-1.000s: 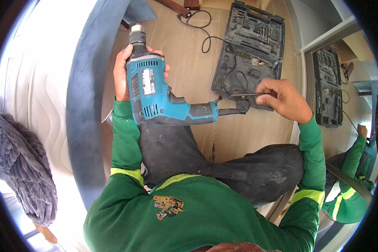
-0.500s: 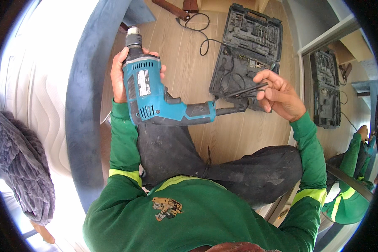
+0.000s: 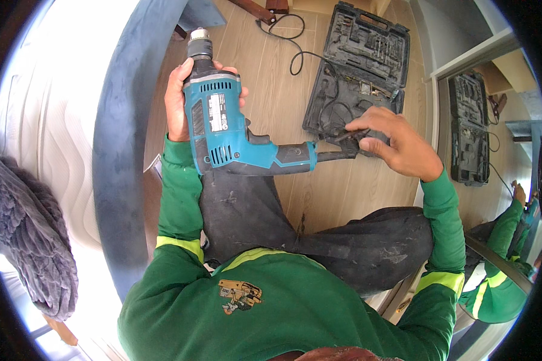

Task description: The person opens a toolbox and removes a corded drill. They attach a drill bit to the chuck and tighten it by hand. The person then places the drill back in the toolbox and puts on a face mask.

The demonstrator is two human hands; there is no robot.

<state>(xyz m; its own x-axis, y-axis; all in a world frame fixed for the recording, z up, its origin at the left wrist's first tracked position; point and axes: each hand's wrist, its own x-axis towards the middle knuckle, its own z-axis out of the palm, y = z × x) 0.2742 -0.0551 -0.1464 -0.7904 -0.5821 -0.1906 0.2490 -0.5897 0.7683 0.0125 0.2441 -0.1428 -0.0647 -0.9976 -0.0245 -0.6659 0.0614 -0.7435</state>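
Note:
A teal and black corded drill (image 3: 223,129) lies across my left hand (image 3: 177,99), its silver-tipped chuck (image 3: 200,45) pointing away from me. My left fingers curl round the body just behind the chuck, with fingertips showing on the far side. The drill's handle (image 3: 292,157) extends to the right, and no finger touches the trigger. From the handle's end, the black power cord (image 3: 337,155) runs toward my right hand (image 3: 394,141). Thumb and fingers there close on a dark stretch that looks like this cord, over the near edge of the case; the hand partly hides it.
An open black drill case (image 3: 319,114) with bits and accessories lies on the wood-look floor (image 3: 271,78). Cord loops cross it and the floor. A blue upholstered bed edge (image 3: 123,150) stands at left, with a grey blanket (image 3: 33,240). A mirror (image 3: 470,132) is at right.
My right hand has turned over, palm now downward, and its fingers have moved slightly left and closer to the cord. The drill has shifted slightly right in my left hand's hold.

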